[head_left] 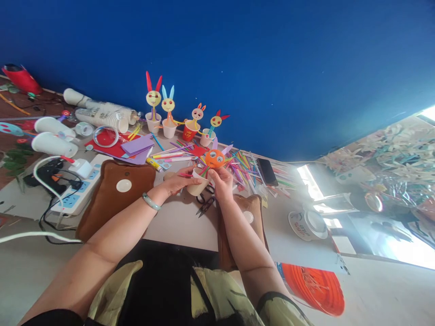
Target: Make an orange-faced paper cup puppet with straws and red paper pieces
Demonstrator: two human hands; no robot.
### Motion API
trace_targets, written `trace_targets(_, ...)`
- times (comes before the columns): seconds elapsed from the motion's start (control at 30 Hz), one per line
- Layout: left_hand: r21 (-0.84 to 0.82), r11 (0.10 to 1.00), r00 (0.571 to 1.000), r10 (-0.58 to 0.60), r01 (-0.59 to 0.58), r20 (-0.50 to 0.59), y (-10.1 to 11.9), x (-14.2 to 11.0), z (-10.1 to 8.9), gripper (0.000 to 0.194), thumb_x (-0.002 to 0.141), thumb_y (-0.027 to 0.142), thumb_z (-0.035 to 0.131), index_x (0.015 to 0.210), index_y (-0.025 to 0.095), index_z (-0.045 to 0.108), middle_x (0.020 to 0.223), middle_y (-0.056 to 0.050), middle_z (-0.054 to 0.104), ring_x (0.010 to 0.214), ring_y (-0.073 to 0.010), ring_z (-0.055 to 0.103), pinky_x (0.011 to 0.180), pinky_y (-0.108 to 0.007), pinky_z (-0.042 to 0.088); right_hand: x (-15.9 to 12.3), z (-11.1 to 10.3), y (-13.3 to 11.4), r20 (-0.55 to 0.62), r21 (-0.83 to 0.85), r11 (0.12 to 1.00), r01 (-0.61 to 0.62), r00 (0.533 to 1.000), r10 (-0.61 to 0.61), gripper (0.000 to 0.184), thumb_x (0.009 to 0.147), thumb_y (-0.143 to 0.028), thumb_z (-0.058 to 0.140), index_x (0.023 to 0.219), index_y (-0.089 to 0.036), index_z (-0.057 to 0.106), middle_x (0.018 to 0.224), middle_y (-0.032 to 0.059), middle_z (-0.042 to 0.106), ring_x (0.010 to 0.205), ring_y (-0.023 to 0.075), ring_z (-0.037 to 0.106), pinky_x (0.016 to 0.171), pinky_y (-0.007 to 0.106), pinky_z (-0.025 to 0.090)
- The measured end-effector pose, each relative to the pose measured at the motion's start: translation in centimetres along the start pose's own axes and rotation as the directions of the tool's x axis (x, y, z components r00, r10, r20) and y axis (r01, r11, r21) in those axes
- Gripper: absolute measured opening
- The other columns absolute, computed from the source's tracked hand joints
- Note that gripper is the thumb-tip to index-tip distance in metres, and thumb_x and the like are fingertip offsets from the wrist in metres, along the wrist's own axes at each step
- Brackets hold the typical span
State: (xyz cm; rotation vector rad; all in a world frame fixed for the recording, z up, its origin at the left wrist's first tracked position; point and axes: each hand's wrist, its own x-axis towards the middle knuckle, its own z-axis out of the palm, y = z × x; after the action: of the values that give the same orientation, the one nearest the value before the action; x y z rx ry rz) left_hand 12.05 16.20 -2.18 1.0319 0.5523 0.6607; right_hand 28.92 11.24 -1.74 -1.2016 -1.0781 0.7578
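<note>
With the cup as clock centre, both bare forearms are slanting inward, the left from eight o'clock and the right from five, and the hands are holding up a rabbit figure (215, 158) with an orange disc face and lilac ears, its thin coloured stems rising from a cream paper cup (196, 189). The left hand (176, 183), wearing a pale bangle, is curving its grip around the cup's nine o'clock side; the right hand (222, 184) is pinching, its grip nearly closed, by the rim just under the face, though whether on stem or rim I cannot tell. Below, the pale, smooth worktop (176, 224) is carrying black-handled scissors (206, 206) between five and six o'clock, brown soft pads with white round plugs at nine (108, 190) and four (254, 206), and a white multi-socket power strip (89, 183) farther out at nine. Four similar cup figures (190, 132) are standing between eleven and twelve, a heap of thin multicoloured strips (244, 175) is sprawling toward three, and a dark phone (268, 172) is lying beyond it. A deep-blue wall (265, 81) is rising behind, while bright glare is washing over pale flower-like pieces (380, 154) at three.
</note>
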Motion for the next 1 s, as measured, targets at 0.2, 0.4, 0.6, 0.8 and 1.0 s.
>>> trace_targets(0.2,0.019,1.0,0.998,0.012,-0.014,0.064,-0.1,-0.1,0.0,0.057,0.064,0.036,0.089,0.117,0.022,0.071,0.116,-0.007,0.074,0.114,-0.0276,0.062,0.093,-0.035,0.047,0.0,0.0,-0.1,-0.041,-0.036,0.999,-0.024,0.999,0.023,0.032,0.073,-0.053,0.079,0.085,-0.023,0.079,0.084,0.0018,0.079,0.078,0.0213,0.07,0.08,0.036,0.056)
trace_targets(0.4,0.016,1.0,0.997,0.021,-0.022,0.072,-0.3,0.0,-0.1,0.057,0.066,0.035,0.088,0.119,0.023,0.071,0.115,-0.005,0.074,0.114,-0.0272,0.062,0.095,-0.036,0.046,0.0,0.0,-0.2,-0.045,-0.068,0.997,-0.025,0.999,0.022,0.032,0.074,-0.052,0.078,0.086,-0.022,0.079,0.087,0.0019,0.08,0.082,0.0223,0.071,0.081,0.036,0.056)
trace_targets(0.6,0.002,0.997,0.997,0.079,-0.079,0.013,0.3,0.2,-0.8,0.05,0.068,0.036,0.087,0.113,0.02,0.072,0.114,-0.007,0.073,0.105,-0.0234,0.064,0.088,-0.032,0.047,0.0,0.0,-0.1,0.001,-0.022,0.999,-0.037,0.999,0.037,0.042,0.076,-0.055,0.077,0.104,-0.023,0.078,0.105,0.0056,0.08,0.101,0.0251,0.072,0.092,0.039,0.056)
trace_targets(0.8,-0.046,0.984,0.984,0.171,-0.173,-0.046,0.9,0.3,-1.2,0.052,0.071,0.037,0.084,0.117,0.017,0.071,0.117,-0.011,0.072,0.108,-0.0248,0.065,0.091,-0.034,0.046,0.3,0.1,0.3,0.029,-0.061,0.997,-0.051,0.998,0.053,0.043,0.076,-0.057,0.076,0.104,-0.024,0.078,0.108,0.0066,0.079,0.106,0.0249,0.072,0.098,0.042,0.054)
trace_targets(1.0,-0.03,0.979,0.979,0.199,-0.2,-0.029,1.1,0.3,-0.9,0.046,0.069,0.032,0.082,0.112,0.017,0.072,0.116,-0.01,0.072,0.112,-0.0255,0.063,0.095,-0.035,0.046,0.4,0.0,0.7,0.033,-0.095,0.994,-0.048,0.998,0.051,0.038,0.08,-0.054,0.074,0.104,-0.025,0.078,0.107,0.0054,0.08,0.105,0.0238,0.072,0.096,0.039,0.055)
